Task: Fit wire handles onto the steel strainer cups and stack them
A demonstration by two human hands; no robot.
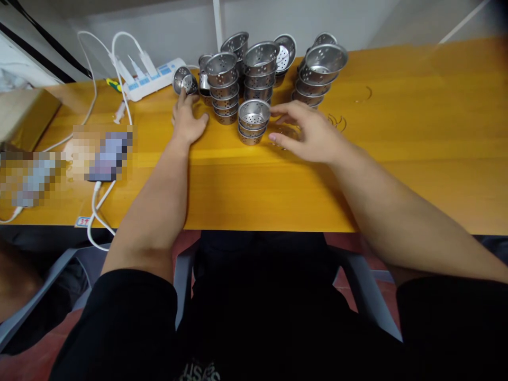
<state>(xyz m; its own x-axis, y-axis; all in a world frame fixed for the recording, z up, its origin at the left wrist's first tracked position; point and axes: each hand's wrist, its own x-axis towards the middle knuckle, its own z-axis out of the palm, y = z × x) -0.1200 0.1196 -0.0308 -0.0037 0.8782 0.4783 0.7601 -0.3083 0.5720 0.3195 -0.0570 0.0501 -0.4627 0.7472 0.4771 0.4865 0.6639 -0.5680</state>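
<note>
Several stacks of perforated steel cups point(260, 71) stand at the far side of the yellow table point(254, 185). A short stack of these cups point(253, 120) sits nearest me. My right hand point(307, 132) lies flat just right of that short stack, fingers spread and open, holding nothing. My left hand point(187, 119) rests on the table with fingers extended; its fingertips touch a single cup tipped on its side point(184, 80). More stacks point(319, 69) stand at the right.
A white power strip point(153, 80) with plugs and white cables point(101, 196) lies at the back left. Blurred items point(103, 151) sit on the table's left. A brown box point(24, 116) is at the far left. A grey chair frame shows below the table edge.
</note>
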